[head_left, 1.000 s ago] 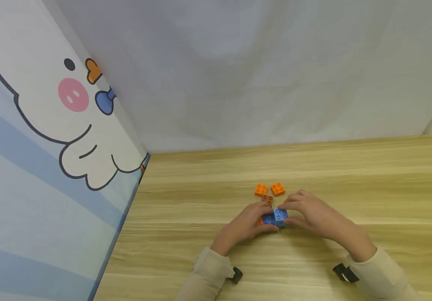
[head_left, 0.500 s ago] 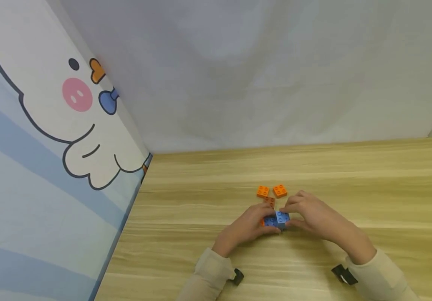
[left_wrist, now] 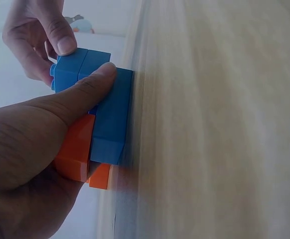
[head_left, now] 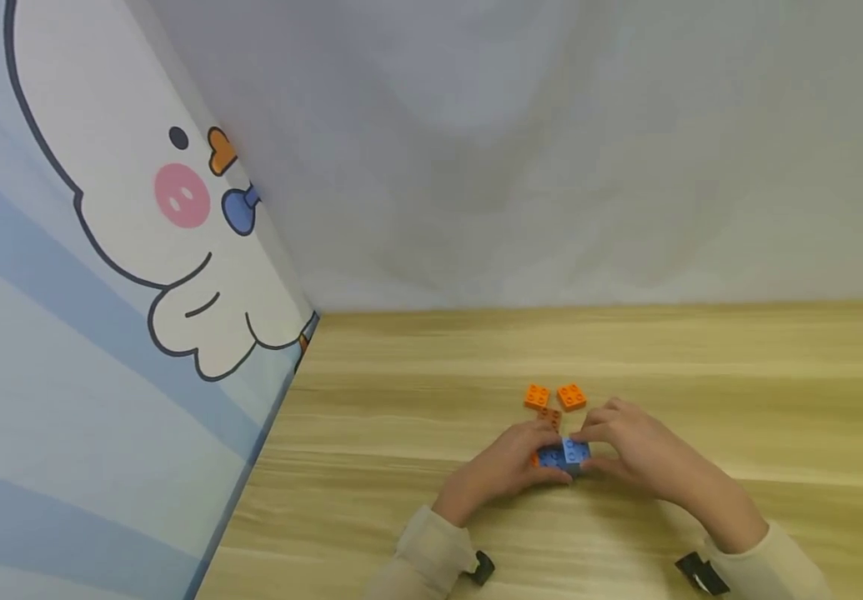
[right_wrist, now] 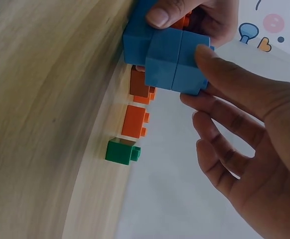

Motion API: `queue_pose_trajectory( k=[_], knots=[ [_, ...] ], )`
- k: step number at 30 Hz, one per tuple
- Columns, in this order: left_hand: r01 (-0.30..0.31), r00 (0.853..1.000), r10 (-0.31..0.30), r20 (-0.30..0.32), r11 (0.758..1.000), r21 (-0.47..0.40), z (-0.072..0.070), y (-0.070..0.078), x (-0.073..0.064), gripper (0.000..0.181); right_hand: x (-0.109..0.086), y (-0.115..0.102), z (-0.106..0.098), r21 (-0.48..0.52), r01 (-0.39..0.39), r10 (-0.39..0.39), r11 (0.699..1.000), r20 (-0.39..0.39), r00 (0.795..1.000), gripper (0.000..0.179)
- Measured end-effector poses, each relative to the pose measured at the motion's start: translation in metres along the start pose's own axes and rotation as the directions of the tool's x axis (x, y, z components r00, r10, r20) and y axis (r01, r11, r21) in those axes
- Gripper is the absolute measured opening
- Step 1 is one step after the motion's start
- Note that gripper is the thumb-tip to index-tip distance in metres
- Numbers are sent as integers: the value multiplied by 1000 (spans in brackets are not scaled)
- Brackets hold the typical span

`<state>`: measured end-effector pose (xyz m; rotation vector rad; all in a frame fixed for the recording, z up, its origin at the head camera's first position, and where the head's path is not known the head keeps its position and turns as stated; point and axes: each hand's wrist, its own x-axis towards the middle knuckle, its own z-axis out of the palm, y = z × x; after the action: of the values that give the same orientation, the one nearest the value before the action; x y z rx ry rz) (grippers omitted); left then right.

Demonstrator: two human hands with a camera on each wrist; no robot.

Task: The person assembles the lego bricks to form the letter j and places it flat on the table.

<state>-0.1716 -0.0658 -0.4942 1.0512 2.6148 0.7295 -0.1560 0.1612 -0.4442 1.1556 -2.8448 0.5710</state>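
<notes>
Left hand (head_left: 502, 465) is gripping a long blue block (left_wrist: 112, 124), topped leftward by an orange block (left_wrist: 76, 149), its long axis running left to right between the hands. Right hand (head_left: 641, 450) is pinching two small blue blocks (right_wrist: 162, 62) stacked at its right end. Behind, a brown block (head_left: 550, 417) is crowding the left fingers, two loose orange blocks (head_left: 571, 397) are lying beyond, and a green block (right_wrist: 118, 151) is sitting farther right.

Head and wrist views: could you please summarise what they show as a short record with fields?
Left hand: grips the long blue brick and an orange brick
Right hand: pinches the upper blue brick, stacked on the lower blue brick
Loose, beyond hands: two loose orange bricks, brown brick
Right wrist view only: green brick
Surface: wood-grain table
Stack fully seated: cannot tell
</notes>
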Motion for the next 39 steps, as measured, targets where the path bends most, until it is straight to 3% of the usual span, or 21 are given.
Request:
queue_pose_trajectory(
  k=[18, 22, 26, 33, 39],
  knots=[
    [-5, 1000, 5, 4, 999, 44, 5, 0, -2, 43, -4, 5, 2, 98, -21, 19, 995, 13, 1000, 27],
    [-27, 1000, 27, -10, 997, 66, 4, -1, -1, 41, 3, 7, -3, 140, -50, 51, 989, -1, 999, 25],
    [-13, 1000, 14, -7, 997, 74, 2, 0, -1, 43, 13, 11, -3, 120, -61, 65, 991, -31, 997, 22],
    [1, 1000, -1, 4, 998, 66, 1, 2, -2, 46, 25, 21, 10, 99, -38, 43, 994, -56, 997, 18],
    [-26, 1000, 26, -6, 998, 65, 1, 2, -3, 44, 33, 26, 18, 98, 9, -4, 995, -46, 999, 22]
  ],
)
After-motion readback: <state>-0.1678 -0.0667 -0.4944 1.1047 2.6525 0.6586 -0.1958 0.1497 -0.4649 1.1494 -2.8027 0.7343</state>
